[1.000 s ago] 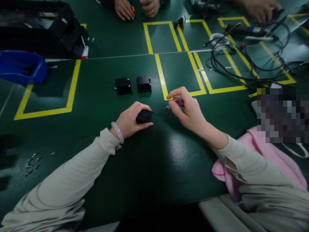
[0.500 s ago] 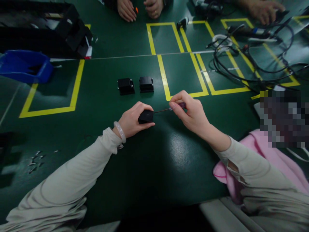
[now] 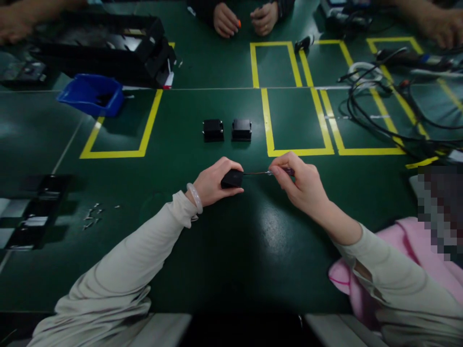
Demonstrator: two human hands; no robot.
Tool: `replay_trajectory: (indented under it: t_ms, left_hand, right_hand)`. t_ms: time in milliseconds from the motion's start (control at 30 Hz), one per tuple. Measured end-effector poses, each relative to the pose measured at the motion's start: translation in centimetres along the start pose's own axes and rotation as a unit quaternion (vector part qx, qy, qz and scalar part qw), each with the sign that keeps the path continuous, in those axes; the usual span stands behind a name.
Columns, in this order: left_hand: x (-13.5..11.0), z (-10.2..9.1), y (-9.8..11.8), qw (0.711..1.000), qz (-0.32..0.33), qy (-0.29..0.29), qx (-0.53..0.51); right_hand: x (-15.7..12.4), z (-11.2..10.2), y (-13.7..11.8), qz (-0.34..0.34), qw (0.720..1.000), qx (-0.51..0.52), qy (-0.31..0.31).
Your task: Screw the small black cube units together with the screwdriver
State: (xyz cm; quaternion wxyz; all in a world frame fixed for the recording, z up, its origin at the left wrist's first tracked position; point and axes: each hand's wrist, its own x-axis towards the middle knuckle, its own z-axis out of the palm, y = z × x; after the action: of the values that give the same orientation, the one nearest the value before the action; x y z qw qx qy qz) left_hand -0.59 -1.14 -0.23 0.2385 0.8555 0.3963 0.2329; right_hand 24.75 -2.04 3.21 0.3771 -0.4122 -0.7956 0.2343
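Note:
My left hand is closed round a small black block that rests on the green table. My right hand pinches a thin screwdriver with a purple handle. Its shaft lies level and its tip meets the right side of the block. Two more small black blocks sit side by side a little beyond my hands.
A blue bin and a black tray stand at the far left. Small screws lie by my left elbow. Tangled black cables fill the far right. Another person's hands rest at the far edge. Pink cloth lies at right.
My head has turned left, so everything has slid right in view. Both hands keep the same hold on the block and the screwdriver.

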Motion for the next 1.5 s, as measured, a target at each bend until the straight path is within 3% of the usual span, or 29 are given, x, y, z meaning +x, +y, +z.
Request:
replay_trajectory:
  t_ms: [233,467,700,800,933,1100,1500]
  left_hand:
    - [0.3,-0.2,-0.5,0.999,-0.018,-0.024,0.032]
    - [0.4,-0.5,-0.7,0.996,-0.019,-0.076,-0.041]
    - [0.5,-0.8,-1.3,0.995,-0.017,-0.087,-0.047]
    - [0.6,-0.7,-1.6,0.995,-0.008,-0.086,-0.045]
    - [0.6,-0.7,-1.7,0.996,-0.002,-0.082,-0.043]
    - [0.6,-0.9,-1.5,0.995,-0.004,-0.086,-0.045]
    - [0.3,-0.9,-1.8,0.995,0.013,-0.083,-0.045]
  right_hand:
    - [-0.1,-0.2,-0.7,-0.005,1.0,-0.017,0.007]
    - [1.2,-0.7,-1.5,0.0,0.998,-0.063,-0.005]
    - [4.0,-0.9,-3.9,0.016,0.981,-0.142,-0.132]
    - [5.0,-0.6,-4.8,0.002,0.971,-0.181,-0.155]
    - [5.8,-0.1,-4.9,-0.015,0.965,-0.226,-0.13]
    - [5.9,-0.4,-4.5,-0.041,0.97,-0.189,-0.15]
    - [5.9,-0.7,-4.6,-0.035,0.961,-0.221,-0.161]
